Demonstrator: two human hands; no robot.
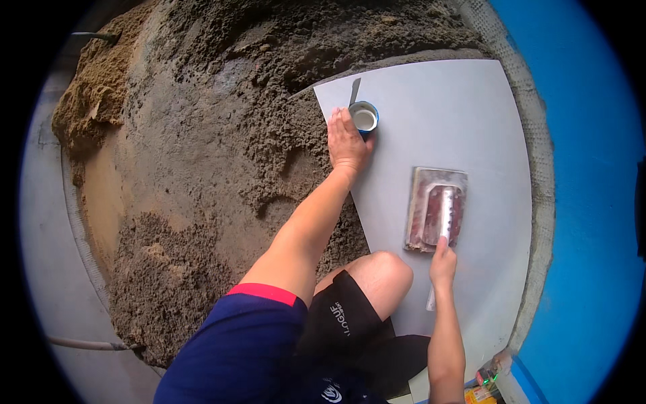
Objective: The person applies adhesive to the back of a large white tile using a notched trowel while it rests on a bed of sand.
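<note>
My left hand [347, 143] rests at the edge of a large light-grey tile [471, 114], its fingers against a small round blue-rimmed cup [364, 120] with a pale inside. A thin grey blade-like strip [354, 91] sticks out beside the cup. Whether the fingers grip the cup fully is partly hidden. My right hand [442, 264] is closed on the white handle of a rectangular float-like tool [436, 209] with a dark red middle and grey, dirty border. That tool is on or just above the tile and looks slightly blurred. A white strip [431, 299] shows below my right hand.
Rough damp mortar [202, 135] spreads left of and beyond the tile, with a heap of brown sand [108, 87] at far left. A blue floor or panel [585, 168] lies right, past a rough grey border [535, 155]. My bent knee [383, 276] is over the tile's near-left edge.
</note>
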